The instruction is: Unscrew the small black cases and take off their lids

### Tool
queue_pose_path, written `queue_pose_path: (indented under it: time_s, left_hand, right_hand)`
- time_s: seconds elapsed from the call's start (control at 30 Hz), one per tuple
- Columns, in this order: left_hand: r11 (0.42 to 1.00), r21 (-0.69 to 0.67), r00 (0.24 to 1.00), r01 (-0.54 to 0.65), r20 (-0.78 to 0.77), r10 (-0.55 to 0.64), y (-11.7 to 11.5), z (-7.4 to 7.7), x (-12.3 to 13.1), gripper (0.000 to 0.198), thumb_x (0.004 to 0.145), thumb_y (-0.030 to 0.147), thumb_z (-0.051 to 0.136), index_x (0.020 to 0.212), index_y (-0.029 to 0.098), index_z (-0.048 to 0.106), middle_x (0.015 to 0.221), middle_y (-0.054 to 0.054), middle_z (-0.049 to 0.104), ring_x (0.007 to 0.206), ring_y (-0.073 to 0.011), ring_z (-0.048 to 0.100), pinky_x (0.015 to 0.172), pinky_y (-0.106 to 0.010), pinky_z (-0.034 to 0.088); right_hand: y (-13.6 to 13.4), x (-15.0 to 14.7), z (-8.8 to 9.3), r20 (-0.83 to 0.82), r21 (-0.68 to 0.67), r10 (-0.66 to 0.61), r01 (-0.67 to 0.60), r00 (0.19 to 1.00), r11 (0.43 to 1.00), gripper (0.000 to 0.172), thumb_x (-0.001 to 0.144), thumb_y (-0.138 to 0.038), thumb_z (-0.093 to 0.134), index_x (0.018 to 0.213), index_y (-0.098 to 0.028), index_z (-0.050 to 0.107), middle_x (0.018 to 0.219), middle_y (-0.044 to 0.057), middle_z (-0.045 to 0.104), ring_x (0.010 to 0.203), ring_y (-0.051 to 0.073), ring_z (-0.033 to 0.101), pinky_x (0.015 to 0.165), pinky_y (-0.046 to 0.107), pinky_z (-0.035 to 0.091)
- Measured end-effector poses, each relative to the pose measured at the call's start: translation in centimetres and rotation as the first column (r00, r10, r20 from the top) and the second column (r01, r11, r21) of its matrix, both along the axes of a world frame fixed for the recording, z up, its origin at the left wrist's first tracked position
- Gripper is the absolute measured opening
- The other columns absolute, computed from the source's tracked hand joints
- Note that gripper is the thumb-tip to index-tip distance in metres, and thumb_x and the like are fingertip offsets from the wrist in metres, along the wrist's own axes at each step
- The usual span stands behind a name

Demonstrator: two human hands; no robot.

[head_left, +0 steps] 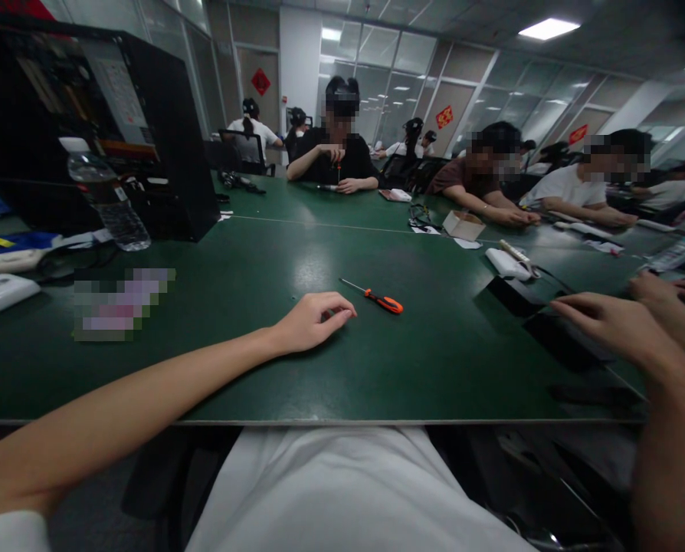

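My left hand [315, 322] rests on the green table [250, 391], its fingers loosely curled and nothing held in them. Just beyond its fingertips lies a screwdriver [384, 300] with an orange and black handle, its thin shaft pointing to the far left. Over on the right, my right hand [618, 326] hovers above dark box-like things [569, 341], fingers stretched out and no held thing visible. A further black box-like piece [515, 296] lies just left of its fingertips. Motion blur softens this side, so contact cannot be made out.
A black computer case [175, 146] and a water bottle [109, 195] stand at the left. A white device [509, 263] and a small open carton [463, 225] lie at the right. A co-worker's hand [658, 287] is close to my right hand. Other people sit across the table.
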State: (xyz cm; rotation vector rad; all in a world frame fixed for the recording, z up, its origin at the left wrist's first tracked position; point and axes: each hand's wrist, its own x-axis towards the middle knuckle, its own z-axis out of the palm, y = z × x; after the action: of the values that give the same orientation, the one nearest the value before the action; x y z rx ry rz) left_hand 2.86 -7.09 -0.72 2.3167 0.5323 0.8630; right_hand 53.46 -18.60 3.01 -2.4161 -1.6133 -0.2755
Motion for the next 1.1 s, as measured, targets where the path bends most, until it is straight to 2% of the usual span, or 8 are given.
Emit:
queue_pose_path:
  time_s: [0.23,0.47,0.7,0.77,0.87,0.93,1.0,1.1]
  left_hand:
    - [1.000,0.017,1.000,0.008,-0.007,-0.008,0.1,0.0,0.0,0.022,0.098,0.025,0.052,0.100,0.015,0.071,0.097,-0.007,0.074,0.084,-0.0160,0.068,0.074,-0.025,0.052]
    - [0.999,0.037,1.000,0.025,-0.004,-0.025,0.0,0.0,0.0,0.021,0.098,0.024,0.052,0.099,0.014,0.071,0.096,-0.008,0.074,0.081,-0.0154,0.067,0.073,-0.025,0.051]
    - [0.998,0.054,1.000,0.026,-0.018,-0.025,0.3,-0.4,-0.2,0.023,0.098,0.026,0.052,0.100,0.015,0.071,0.098,-0.008,0.074,0.082,-0.0161,0.067,0.074,-0.027,0.052]
    - [0.995,0.101,0.999,-0.005,-0.038,0.009,1.1,-0.6,-0.5,0.023,0.099,0.028,0.051,0.102,0.016,0.071,0.100,-0.008,0.074,0.087,-0.0179,0.068,0.080,-0.030,0.053]
    - [0.957,0.279,0.976,-0.085,-0.171,0.136,3.0,0.2,-1.8,0.027,0.097,0.029,0.052,0.114,0.015,0.068,0.121,-0.013,0.069,0.112,-0.0253,0.064,0.102,-0.041,0.049]
    - [0.888,0.422,0.864,-0.186,-0.361,0.352,4.2,1.9,-3.5,0.038,0.095,0.031,0.056,0.127,0.013,0.063,0.138,-0.019,0.059,0.125,-0.0331,0.058,0.107,-0.049,0.046]
    - [0.794,0.515,0.657,-0.325,-0.481,0.581,4.7,4.4,-6.0,0.053,0.092,0.034,0.061,0.139,0.012,0.055,0.146,-0.023,0.050,0.133,-0.0414,0.050,0.107,-0.056,0.043]
    - [0.688,0.503,0.390,-0.523,-0.577,0.718,4.2,7.6,-11.6,0.073,0.091,0.046,0.063,0.151,0.010,0.041,0.147,-0.027,0.045,0.129,-0.0452,0.052,0.103,-0.056,0.047]
  right_hand:
    - [0.1,-0.3,-1.7,0.031,-0.009,0.099,-0.099,0.995,0.995,0.025,0.087,-0.045,0.035,0.086,-0.026,0.053,0.109,0.020,0.070,0.104,0.034,0.064,0.088,0.043,0.047]
    - [0.9,0.0,-1.4,-0.024,-0.093,0.100,-0.101,0.995,0.991,0.018,0.085,-0.042,0.038,0.084,-0.028,0.049,0.100,0.020,0.069,0.094,0.033,0.062,0.086,0.042,0.045]
    - [1.6,-0.5,-0.1,-0.013,-0.152,0.099,-0.100,0.995,0.983,0.026,0.090,-0.043,0.039,0.085,-0.025,0.056,0.105,0.019,0.069,0.096,0.031,0.065,0.086,0.038,0.045]
    - [2.7,-0.6,0.5,0.003,-0.181,0.060,-0.059,0.998,0.982,0.029,0.092,-0.046,0.041,0.090,-0.023,0.058,0.105,0.020,0.070,0.093,0.030,0.065,0.083,0.038,0.045]
    - [5.1,-0.7,1.0,0.005,-0.238,0.016,-0.014,1.000,0.971,0.032,0.090,-0.053,0.051,0.088,-0.021,0.058,0.090,0.018,0.070,0.078,0.028,0.064,0.073,0.037,0.045]
    - [6.8,-1.0,1.0,0.002,-0.281,0.014,-0.013,1.000,0.960,0.029,0.086,-0.050,0.059,0.081,-0.022,0.056,0.082,0.015,0.068,0.069,0.024,0.061,0.068,0.035,0.044]
    - [8.2,-1.4,0.9,0.009,-0.307,0.022,-0.018,1.000,0.952,0.024,0.084,-0.043,0.063,0.076,-0.022,0.054,0.079,0.015,0.067,0.066,0.022,0.058,0.066,0.034,0.043]
    - [9.2,-2.4,0.8,0.015,-0.324,0.058,-0.050,0.998,0.945,0.020,0.085,-0.037,0.062,0.075,-0.022,0.052,0.080,0.014,0.067,0.067,0.021,0.058,0.067,0.033,0.042]
